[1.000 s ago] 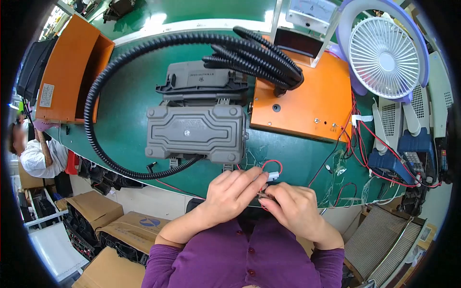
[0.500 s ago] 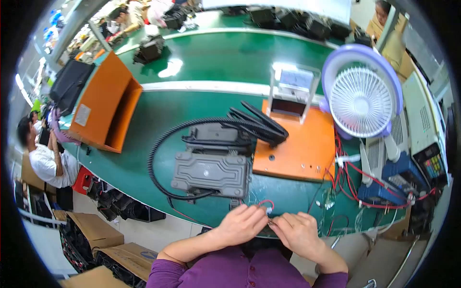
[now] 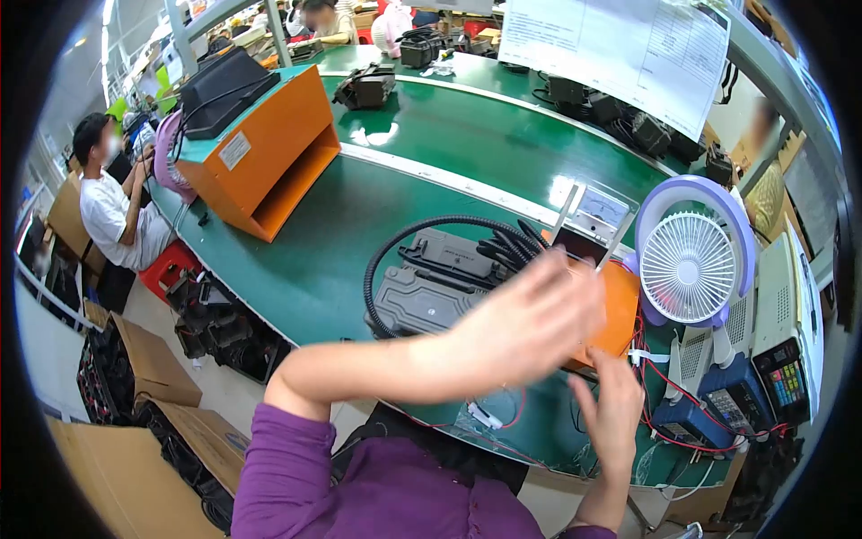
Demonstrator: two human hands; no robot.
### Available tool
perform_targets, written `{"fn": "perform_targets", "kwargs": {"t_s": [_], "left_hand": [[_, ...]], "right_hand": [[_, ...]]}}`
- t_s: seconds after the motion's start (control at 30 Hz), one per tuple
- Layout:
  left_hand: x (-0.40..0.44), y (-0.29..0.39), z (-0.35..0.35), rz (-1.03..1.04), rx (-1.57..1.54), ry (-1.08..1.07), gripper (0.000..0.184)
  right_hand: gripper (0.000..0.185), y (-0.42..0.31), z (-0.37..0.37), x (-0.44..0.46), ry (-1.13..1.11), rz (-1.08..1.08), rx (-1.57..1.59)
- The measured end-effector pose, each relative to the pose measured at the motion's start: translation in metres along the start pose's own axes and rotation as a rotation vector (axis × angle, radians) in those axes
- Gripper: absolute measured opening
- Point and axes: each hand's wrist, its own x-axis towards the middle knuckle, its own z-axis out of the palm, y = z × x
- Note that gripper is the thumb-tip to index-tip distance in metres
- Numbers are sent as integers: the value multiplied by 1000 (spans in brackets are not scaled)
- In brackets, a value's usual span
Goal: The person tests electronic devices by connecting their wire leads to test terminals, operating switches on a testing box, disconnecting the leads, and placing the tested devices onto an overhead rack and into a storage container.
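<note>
My left hand (image 3: 539,319), smeared by motion, is raised over the orange box (image 3: 621,310) just below its panel meter (image 3: 600,208). Whether its fingers hold anything I cannot make out. By the front edge of that box is my right hand (image 3: 614,402), thumb and fingers apart, with nothing visible between them. A dark grey ribbed plastic case (image 3: 422,301) lies partly behind my left forearm, with a black corrugated hose (image 3: 382,260) looped around it. Below my hands, a white connector (image 3: 485,415) with red wire rests near the table's front edge.
A purple and white fan (image 3: 690,260) stands at the right, beside blue power units (image 3: 732,395) and tangled red wires (image 3: 660,382). An orange open-fronted box (image 3: 260,157) stands at the left. Cartons (image 3: 153,364) sit on the floor. A person (image 3: 117,198) sits at the left.
My hands were together at the table's front edge, fingers on something small. They have separated and moved up to the orange box, left hand higher. The view has turned, and the white connector lies free.
</note>
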Motion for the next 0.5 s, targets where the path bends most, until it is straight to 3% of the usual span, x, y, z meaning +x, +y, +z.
{"fn": "perform_targets", "kwargs": {"t_s": [0.1,0.17,0.2,0.27,0.37,0.43,0.5], "left_hand": [[7,-35,11,-134,410,-116,53],[9,-46,30,-209,340,-254,48],[4,-55,49,-192,434,-81,41],[-5,-61,51,-192,334,-77,32],[-17,-60,52,-162,275,29,30],[-20,-56,48,-155,204,164,24],[-19,-52,31,-109,199,324,18]], "right_hand": [[40,0,30,46,67,64,124],[46,10,72,67,112,112,204],[49,8,86,78,135,189,292],[47,-1,103,85,254,297,265],[45,-3,118,82,325,225,355],[50,3,123,77,541,36,394],[48,0,117,74,664,-2,520]]}}
